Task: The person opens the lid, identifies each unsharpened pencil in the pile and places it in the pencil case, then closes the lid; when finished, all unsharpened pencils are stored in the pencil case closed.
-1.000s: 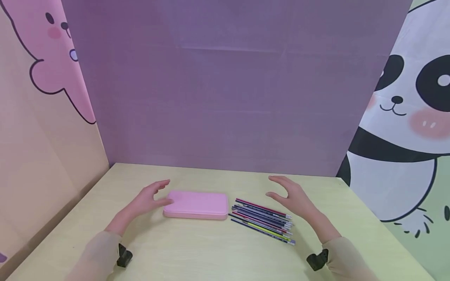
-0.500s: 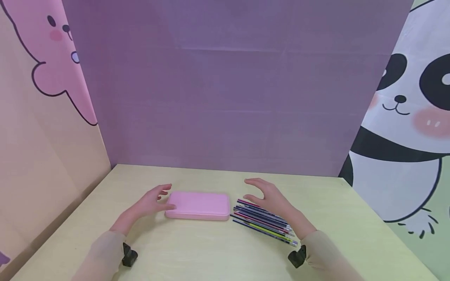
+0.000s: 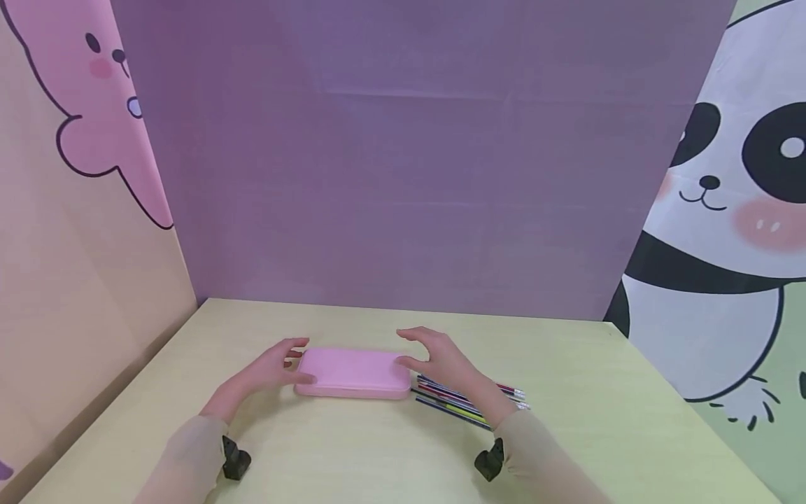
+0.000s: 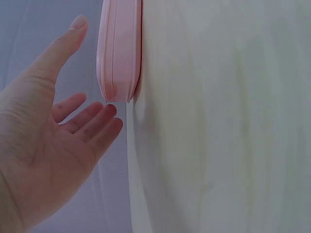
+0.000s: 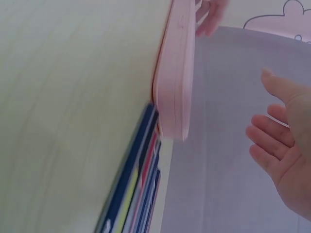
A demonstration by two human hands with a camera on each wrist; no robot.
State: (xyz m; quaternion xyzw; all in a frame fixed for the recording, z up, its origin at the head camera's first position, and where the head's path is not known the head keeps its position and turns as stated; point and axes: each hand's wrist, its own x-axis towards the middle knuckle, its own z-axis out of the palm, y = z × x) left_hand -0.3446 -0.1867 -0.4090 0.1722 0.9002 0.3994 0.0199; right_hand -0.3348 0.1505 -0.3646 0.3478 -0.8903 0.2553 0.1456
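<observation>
A closed pink pencil case (image 3: 359,371) lies flat on the table, its seam visible along the side in the left wrist view. At its left end is my left hand (image 3: 277,365), fingers loosely bent and thumb apart, with a small gap to the case in the left wrist view. My right hand (image 3: 437,357) hovers by the right end, thumb and fingers spread and holding nothing. Below the right forearm lie several pencils (image 3: 450,402), dark, red and yellow-green, side by side at a slant; the arm hides part of them. Their tips reach close to the case in the right wrist view (image 5: 131,194).
The pale wooden table (image 3: 352,455) ends at a purple backdrop (image 3: 403,175) behind. A panda picture (image 3: 711,245) covers the right wall, and a pink cartoon animal (image 3: 101,105) is on the left wall. Black wrist cameras (image 3: 236,458) sit on both wrists.
My right hand has moved left, from beyond the pencils to the case's right end. The left hand has stayed near the left end, shifting only slightly. Case and pencils lie where they were.
</observation>
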